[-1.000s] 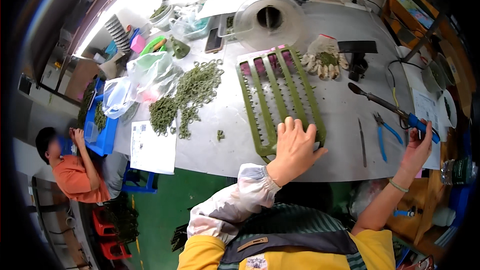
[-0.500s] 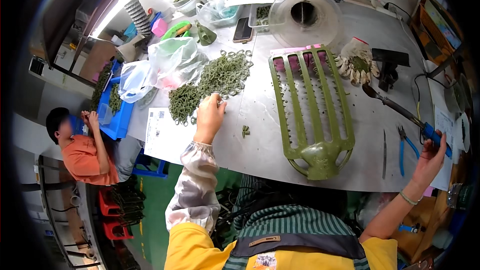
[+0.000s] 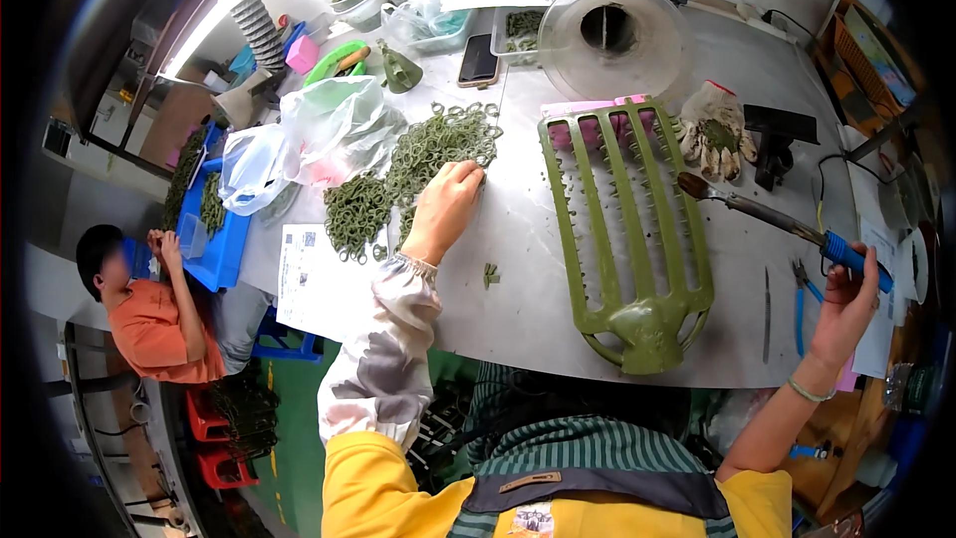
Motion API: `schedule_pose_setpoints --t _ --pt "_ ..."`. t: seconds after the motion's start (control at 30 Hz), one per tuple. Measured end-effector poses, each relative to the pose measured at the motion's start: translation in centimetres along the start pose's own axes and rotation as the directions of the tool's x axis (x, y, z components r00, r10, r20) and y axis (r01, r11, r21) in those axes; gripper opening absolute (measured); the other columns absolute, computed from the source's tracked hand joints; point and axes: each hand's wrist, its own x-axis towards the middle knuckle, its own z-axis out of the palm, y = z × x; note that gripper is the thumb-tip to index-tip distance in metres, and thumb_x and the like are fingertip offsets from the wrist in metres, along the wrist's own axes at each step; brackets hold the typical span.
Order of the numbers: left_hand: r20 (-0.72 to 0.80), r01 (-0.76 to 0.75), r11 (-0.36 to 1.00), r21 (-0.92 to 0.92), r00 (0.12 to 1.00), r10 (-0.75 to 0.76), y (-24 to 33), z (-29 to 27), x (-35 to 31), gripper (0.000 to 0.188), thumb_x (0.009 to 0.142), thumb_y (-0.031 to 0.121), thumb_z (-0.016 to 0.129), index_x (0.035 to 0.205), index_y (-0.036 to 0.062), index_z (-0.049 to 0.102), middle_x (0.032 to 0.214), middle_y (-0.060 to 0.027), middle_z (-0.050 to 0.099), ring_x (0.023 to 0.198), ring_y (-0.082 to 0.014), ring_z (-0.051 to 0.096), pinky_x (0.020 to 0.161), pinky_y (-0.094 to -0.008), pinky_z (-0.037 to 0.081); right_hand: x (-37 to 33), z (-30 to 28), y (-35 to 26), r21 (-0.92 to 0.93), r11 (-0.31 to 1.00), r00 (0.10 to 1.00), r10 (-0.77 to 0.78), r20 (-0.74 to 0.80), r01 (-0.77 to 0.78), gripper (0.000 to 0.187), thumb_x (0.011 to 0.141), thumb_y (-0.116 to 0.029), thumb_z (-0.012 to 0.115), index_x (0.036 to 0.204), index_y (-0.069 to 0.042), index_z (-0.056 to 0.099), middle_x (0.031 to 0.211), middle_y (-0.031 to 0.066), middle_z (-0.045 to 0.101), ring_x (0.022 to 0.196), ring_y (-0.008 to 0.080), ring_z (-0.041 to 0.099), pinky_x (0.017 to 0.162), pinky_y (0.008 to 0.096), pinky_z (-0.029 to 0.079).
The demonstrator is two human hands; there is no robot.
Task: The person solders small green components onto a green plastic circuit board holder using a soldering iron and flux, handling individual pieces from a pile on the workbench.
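My left hand reaches over the near right side of a heap of small dark-green rings. Its fingers are drawn together at the rings, and what they may hold is hidden. My right hand grips the blue handle of a soldering iron. The iron's brownish tip is above the right edge of an olive-green frame, a rack with several long bars and small nubs along them. The frame lies between my hands, its far end on a pink block. A few small green pieces lie left of it.
Pliers and a thin metal tool lie right of the frame. A stained glove and a clear round hood are beyond. Plastic bags, a phone and paper lie around the heap. Another person sits at left.
My left hand has moved right and farther away along the ring heap. The soldering iron has shifted left, bringing its tip over the frame's right edge.
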Motion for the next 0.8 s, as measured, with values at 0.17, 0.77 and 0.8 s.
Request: schedule_pose_setpoints --t 0.17,0.77,0.8 --pt "-0.111 -0.039 0.999 -0.03 0.993 0.035 0.8 -0.1 1.4 0.012 0.088 0.01 0.067 0.095 0.0 0.069 0.1 -0.0085 0.068 0.089 -0.0241 0.065 0.079 -0.0342 0.054 -0.8 2.0 0.2 -0.011 1.0 1.0 0.018 -0.001 -0.018 0.026 0.094 -0.026 0.066 0.1 -0.001 0.067 0.093 0.0062 0.067 0.068 0.0087 0.061 0.065 0.0193 0.053" --pt "0.466 0.745 0.625 -0.236 0.65 -0.6 3.7 -3.7 1.4 0.028 0.092 0.024 0.069 0.101 0.0002 0.059 0.062 -0.006 0.064 0.048 -0.0126 0.06 0.049 -0.0266 0.047 -2.6 7.1 2.1 -0.061 0.995 0.987 0.09 0.133 -0.082 0.028 0.094 -0.029 0.066 0.097 -0.002 0.066 0.092 0.006 0.068 0.067 0.008 0.06 0.065 0.021 0.052" --pt "0.476 0.662 0.688 -0.298 0.728 -0.494 3.3 -2.5 0.8 0.034 0.09 0.029 0.072 0.101 -0.0004 0.058 0.057 -0.0053 0.062 0.044 -0.0141 0.059 0.048 -0.0289 0.047 -2.6 7.1 2.2 -0.055 0.995 0.987 0.093 0.127 -0.087 0.028 0.094 -0.029 0.066 0.097 -0.002 0.066 0.092 0.006 0.068 0.066 0.0081 0.06 0.065 0.0209 0.052"
